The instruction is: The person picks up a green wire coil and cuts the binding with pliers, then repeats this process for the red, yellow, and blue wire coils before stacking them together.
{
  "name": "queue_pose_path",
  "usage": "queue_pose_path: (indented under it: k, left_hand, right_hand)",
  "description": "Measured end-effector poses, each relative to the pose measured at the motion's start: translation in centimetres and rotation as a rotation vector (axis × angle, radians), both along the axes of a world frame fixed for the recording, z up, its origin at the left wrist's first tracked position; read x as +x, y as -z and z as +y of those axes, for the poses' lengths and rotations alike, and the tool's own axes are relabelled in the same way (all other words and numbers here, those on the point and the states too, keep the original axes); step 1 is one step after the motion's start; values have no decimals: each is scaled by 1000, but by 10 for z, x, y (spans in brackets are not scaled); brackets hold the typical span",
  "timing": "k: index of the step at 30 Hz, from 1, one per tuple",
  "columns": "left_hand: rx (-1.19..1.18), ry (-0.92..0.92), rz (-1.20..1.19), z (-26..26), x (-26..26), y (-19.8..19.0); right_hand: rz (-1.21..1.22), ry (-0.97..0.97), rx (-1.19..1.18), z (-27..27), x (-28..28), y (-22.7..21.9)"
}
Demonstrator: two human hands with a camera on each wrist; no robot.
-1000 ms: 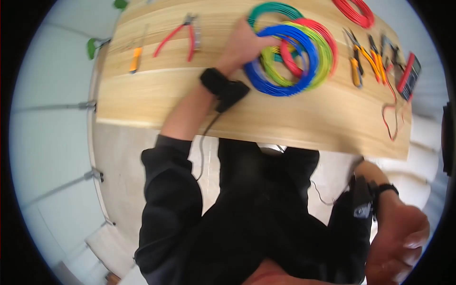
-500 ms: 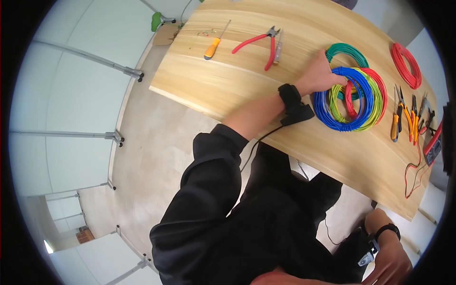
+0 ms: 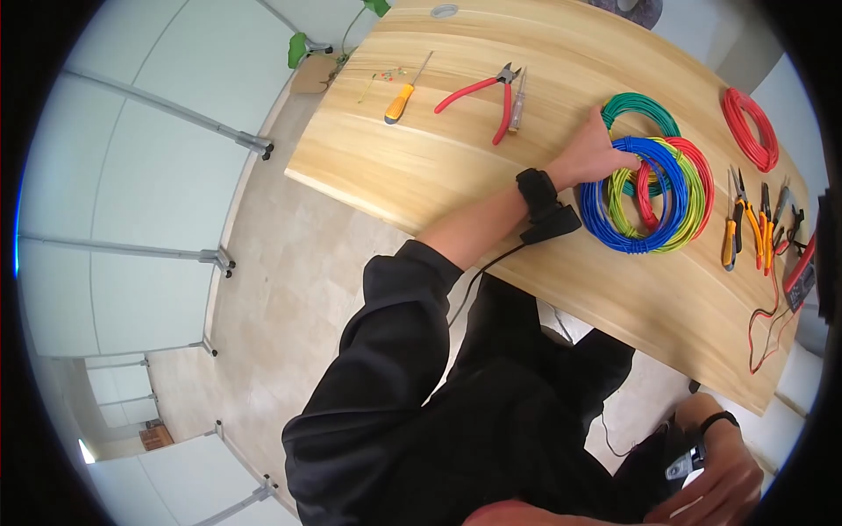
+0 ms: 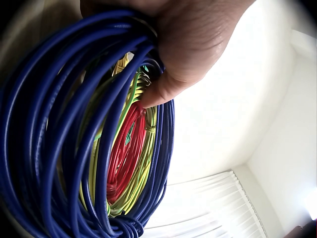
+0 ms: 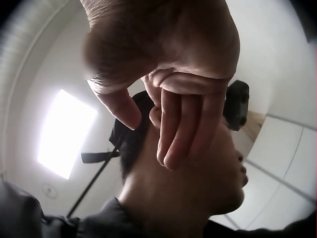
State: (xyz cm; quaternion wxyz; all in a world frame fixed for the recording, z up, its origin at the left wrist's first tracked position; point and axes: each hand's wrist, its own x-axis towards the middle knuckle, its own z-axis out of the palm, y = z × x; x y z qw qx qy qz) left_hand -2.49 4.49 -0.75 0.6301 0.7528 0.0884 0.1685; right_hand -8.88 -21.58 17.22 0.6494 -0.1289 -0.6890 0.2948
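My left hand [image 3: 589, 156] grips the edge of a blue wire coil [image 3: 599, 219] on the table. In the left wrist view its thumb [image 4: 161, 91] hooks over the blue loops into the coil's opening, while the other fingers are hidden. Yellow-green wire [image 3: 699, 197], a red wire coil [image 3: 704, 167] and a green wire coil [image 3: 645, 101] overlap under and behind the blue one. Away from the table, my right hand [image 3: 724, 486] hangs at the lower right. Its fingers [image 5: 185, 124] are loosely curled and hold nothing in the right wrist view, near the person's neck.
On the wooden table [image 3: 491, 197] lie a screwdriver [image 3: 399, 103], red-handled cutters [image 3: 505, 101] and a clear-handled screwdriver [image 3: 517, 112] to the left. Another red wire coil [image 3: 750, 130], orange-handled pliers [image 3: 752, 219] and a multimeter [image 3: 800, 276] with leads are at the right.
The head view has swung, so the table and coils sit further right and lower. My left hand stays on the coils; my right hand has turned and stays off the table.
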Motion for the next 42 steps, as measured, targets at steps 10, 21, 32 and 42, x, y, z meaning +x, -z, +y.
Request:
queue_pose_path:
  k: [10,21,32,42]
  left_hand:
    - [49,-22,-24,1,1,5]
    - [14,81,-59,5,9,9]
    - [37,23,67,-3,-3,-8]
    - [152,-13,80,-11,-10,-17]
  right_hand:
    - [-741,1560,497,-22,2,28]
    - [-316,1524,-767,11,109,70]
    - [-618,1700,-987,33,123,115]
    - [-837,1868,-931,56,104,136]
